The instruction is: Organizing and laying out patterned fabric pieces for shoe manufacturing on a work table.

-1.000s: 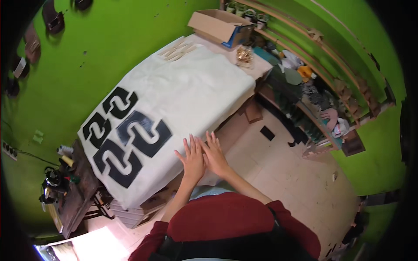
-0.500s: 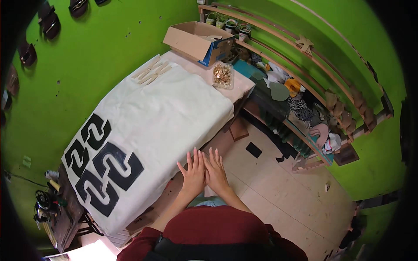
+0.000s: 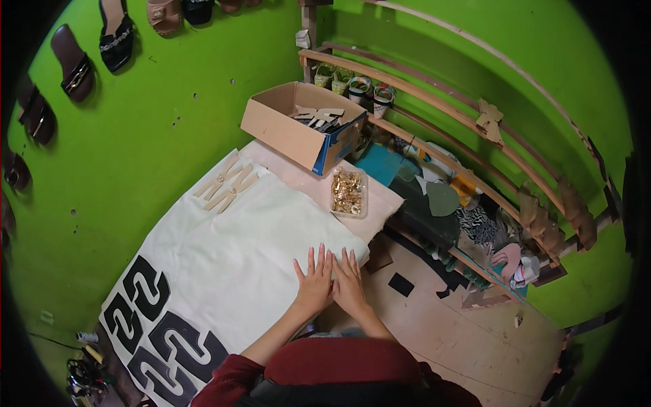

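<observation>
Both hands flat, fingers spread, gripping nothing: left hand (image 3: 314, 285) and right hand (image 3: 350, 285) side by side, pressing the cream sheet (image 3: 230, 251) smooth near the table's near edge. One box (image 3: 298, 125), one tray of gold fittings (image 3: 348, 191), two black cutouts (image 3: 152, 325) on the sheet.

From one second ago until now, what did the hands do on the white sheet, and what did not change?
Both hands slid along the white sheet toward its far end: the left hand and right hand, earlier pressed near the middle of the near edge, now lie by the corner close to the clear tray of gold pieces. They took hold of nothing. They stayed flat, side by side, and the cardboard box and tan cut-outs kept their places.
</observation>
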A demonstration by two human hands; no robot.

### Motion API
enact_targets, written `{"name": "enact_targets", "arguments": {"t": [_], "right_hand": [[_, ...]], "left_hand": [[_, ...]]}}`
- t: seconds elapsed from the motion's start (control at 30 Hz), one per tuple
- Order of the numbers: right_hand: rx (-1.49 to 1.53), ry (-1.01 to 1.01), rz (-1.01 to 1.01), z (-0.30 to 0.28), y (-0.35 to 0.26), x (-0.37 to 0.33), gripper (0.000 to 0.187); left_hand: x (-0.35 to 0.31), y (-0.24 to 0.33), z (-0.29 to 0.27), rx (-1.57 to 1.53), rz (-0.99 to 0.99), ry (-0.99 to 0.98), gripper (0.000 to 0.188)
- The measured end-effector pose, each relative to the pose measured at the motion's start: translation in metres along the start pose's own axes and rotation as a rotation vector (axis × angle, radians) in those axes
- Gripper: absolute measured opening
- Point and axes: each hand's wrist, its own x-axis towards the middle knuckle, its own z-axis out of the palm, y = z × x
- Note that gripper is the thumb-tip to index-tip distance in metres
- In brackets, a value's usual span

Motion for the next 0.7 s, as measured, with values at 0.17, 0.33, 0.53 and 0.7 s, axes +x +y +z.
{"name": "enact_targets", "arguments": {"t": [0.17,0.33,0.53,0.7], "right_hand": [[0.052,-0.078,-0.009,0.002,0.015,0.045,0.073],[0.157,-0.200,-0.118,0.012,0.039,0.098,0.074],[0.180,-0.282,-0.361,-0.008,0.078,0.182,0.071],[0.222,-0.198,-0.466,-0.057,0.109,0.259,0.067]], "left_hand": [[0.042,-0.017,-0.010,0.041,0.001,-0.019,0.076],[0.077,-0.028,-0.004,0.110,-0.180,0.029,0.078],[0.155,-0.024,-0.015,0.139,-0.336,0.060,0.079],[0.233,-0.016,-0.022,0.143,-0.334,0.207,0.076]]}}
